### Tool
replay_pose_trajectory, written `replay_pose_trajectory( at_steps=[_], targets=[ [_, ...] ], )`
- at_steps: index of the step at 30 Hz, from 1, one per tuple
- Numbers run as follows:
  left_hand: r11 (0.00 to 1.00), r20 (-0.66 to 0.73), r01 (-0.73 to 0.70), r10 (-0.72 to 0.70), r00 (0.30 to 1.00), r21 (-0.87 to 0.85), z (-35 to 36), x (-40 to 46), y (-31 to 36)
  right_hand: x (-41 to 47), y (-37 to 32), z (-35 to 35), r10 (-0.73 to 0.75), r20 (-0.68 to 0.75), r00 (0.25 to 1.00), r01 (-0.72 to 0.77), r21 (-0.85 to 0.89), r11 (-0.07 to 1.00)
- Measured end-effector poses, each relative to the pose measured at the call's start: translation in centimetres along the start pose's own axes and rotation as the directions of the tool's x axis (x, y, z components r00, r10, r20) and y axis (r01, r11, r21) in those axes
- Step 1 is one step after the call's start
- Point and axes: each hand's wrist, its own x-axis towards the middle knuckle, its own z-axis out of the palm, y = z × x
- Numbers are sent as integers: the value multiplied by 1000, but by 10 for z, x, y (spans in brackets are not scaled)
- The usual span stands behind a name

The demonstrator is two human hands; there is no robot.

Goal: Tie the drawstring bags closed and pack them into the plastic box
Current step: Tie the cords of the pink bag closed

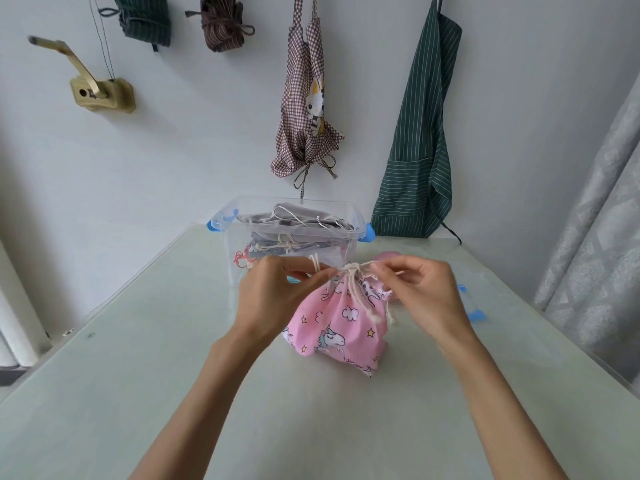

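Note:
A pink drawstring bag (pixel 341 329) with unicorns, clouds and stars stands on the table's middle, its neck gathered tight. Its white cord (pixel 353 270) crosses the neck and loose ends hang down the front. My left hand (pixel 273 292) pinches the cord on the left of the neck. On the other side my right hand (pixel 419 292) pinches the cord too. Just behind the bag is the clear plastic box (pixel 337 206) with blue latches. Inside it lie several bags, grey ones on top, cords showing.
The pale green table (pixel 138 393) spreads wide on both sides and in front. A blue-edged clear lid (pixel 474 311) lies right of my right hand. A small pink object (pixel 389 255) peeks behind the bag. Aprons (pixel 420 133) and bundled cloth hang on the wall behind.

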Motion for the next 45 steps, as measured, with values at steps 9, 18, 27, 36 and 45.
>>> replay_pose_trajectory(
  at_steps=[9,18,27,36,45],
  targets=[
    [997,88,10,-16,996,70,-6,3,-12,2,6,-13,64,139,988,-31,-228,973],
    [988,171,3,-30,985,155,8,-4,-20,2,22,-7,431,209,878,-462,138,876],
    [888,322,35,-203,925,459,8,-2,-33,-17,41,-8,398,336,854,-355,-184,917],
    [840,639,-200,-206,741,503,-11,6,-58,-47,48,24,291,578,763,126,-573,810],
    [841,519,-75,-258,815,536,15,0,-69,-18,73,44,292,369,882,111,-766,633]
  ],
)
